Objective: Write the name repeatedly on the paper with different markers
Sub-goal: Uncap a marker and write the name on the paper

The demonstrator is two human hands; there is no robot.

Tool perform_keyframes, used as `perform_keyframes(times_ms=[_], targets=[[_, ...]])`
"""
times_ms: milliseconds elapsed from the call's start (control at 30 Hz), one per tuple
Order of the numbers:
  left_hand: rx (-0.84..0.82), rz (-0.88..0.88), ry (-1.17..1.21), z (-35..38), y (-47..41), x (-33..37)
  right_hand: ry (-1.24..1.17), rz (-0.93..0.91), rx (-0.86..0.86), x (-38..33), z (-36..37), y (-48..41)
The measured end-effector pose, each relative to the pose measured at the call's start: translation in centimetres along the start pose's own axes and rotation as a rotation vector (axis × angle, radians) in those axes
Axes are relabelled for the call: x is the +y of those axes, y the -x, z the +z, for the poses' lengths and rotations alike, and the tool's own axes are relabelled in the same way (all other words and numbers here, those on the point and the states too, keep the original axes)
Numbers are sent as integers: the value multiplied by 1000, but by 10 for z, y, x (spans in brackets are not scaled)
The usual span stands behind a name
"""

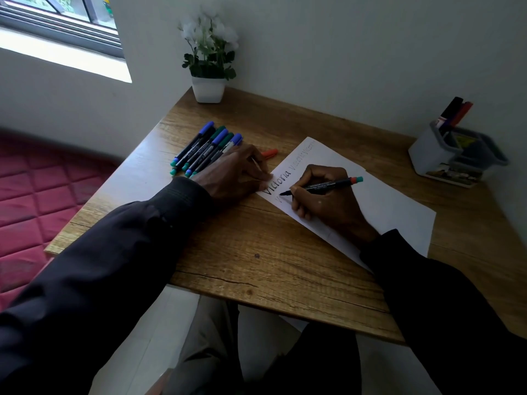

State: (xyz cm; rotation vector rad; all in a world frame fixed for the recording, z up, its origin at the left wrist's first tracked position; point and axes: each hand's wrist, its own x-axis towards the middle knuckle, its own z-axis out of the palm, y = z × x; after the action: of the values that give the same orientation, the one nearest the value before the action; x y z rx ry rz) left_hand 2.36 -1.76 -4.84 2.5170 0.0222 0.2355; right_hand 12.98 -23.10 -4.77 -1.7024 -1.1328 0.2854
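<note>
Wooden table (pixel 256 238) against white wall (pixel 342 52) (window (pixel 57 21) left).

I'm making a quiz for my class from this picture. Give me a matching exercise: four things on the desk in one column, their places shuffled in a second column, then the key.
Things
1. potted plant
2. row of markers
3. black marker
4. grey holder

Places
A. gripped by the right hand, tip at the paper
B. far right of the table, markers standing in it
C. far corner, against the wall
D. lying flat beside the left hand

Pairs: 1-C, 2-D, 3-A, 4-B
</note>
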Motion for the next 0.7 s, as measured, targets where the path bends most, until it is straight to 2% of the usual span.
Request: perform_keyframes(times_ms=[267, 400, 700], targets=[[12, -58, 69, -1, 2, 4, -11, 7, 23, -1, -1, 0], [3, -12, 13, -1, 2, 3, -17, 26, 40, 0, -1, 0], [10, -45, 43, -2, 2, 4, 21, 52, 73, 3, 2, 0]])
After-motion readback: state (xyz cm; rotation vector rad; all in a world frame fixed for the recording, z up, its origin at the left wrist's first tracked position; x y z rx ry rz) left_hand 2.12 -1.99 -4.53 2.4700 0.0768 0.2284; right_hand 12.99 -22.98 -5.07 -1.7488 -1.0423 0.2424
